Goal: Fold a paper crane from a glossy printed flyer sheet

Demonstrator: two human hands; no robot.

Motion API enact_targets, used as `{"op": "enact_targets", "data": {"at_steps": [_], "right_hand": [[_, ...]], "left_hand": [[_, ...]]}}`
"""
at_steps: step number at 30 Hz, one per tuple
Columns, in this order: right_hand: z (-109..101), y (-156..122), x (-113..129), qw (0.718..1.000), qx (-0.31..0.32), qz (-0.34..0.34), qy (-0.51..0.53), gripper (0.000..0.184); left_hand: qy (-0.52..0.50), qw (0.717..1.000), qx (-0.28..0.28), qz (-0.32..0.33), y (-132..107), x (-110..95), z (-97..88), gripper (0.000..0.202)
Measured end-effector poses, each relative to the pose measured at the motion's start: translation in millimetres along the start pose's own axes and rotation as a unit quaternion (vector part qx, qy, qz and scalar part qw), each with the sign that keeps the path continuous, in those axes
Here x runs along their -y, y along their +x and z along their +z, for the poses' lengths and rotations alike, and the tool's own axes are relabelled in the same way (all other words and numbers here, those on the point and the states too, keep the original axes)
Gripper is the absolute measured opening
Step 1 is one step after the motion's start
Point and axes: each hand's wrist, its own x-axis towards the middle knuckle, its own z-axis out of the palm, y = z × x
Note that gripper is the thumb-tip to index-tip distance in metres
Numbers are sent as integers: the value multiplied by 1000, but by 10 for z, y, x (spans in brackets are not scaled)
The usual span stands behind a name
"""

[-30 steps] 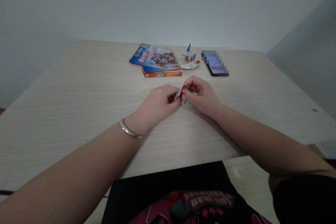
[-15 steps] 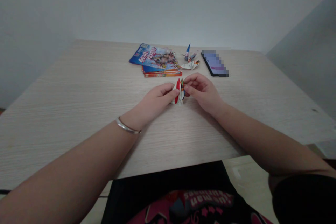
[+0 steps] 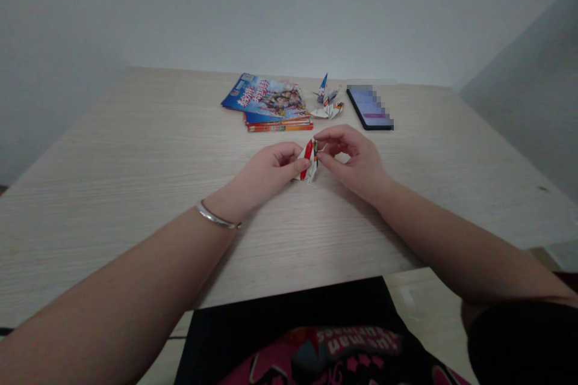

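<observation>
A small folded paper [image 3: 307,162], white with red, green and black print, is held between my two hands above the table. My left hand [image 3: 275,165] pinches its left side, thumb pressed on the near face by a red strip. At its upper right edge, my right hand [image 3: 354,156] grips the paper between thumb and fingertips. The far side of the folds is hidden. Just beyond stand a blue and white folded paper crane [image 3: 323,90] and a whitish folded paper piece [image 3: 329,111] beside it.
A stack of colourful printed leaflets [image 3: 266,99] lies at the back, left of the folded papers. To their right is a phone [image 3: 369,109] with its screen lit. A wall [image 3: 289,12] rises behind the pale wooden table [image 3: 135,162].
The folded paper has turned slightly and tilts more to the right at its top. My right thumb and fingers have shifted a little along its edge; the left hand keeps its pinch.
</observation>
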Motion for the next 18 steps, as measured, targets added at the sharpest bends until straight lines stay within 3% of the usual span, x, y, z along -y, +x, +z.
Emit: {"op": "enact_targets", "data": {"at_steps": [5,10,18], "right_hand": [[-48,15,75,993,-10,-73,-90,13],[-47,34,59,994,0,-25,-103,7],[-21,38,54,998,20,17,-64,3]], "left_hand": [[-1,1000,4,6,12,4,5,20],[-48,999,-9,14,11,50,31,18],[-11,1000,-10,-11,-20,-5,26,14]]}}
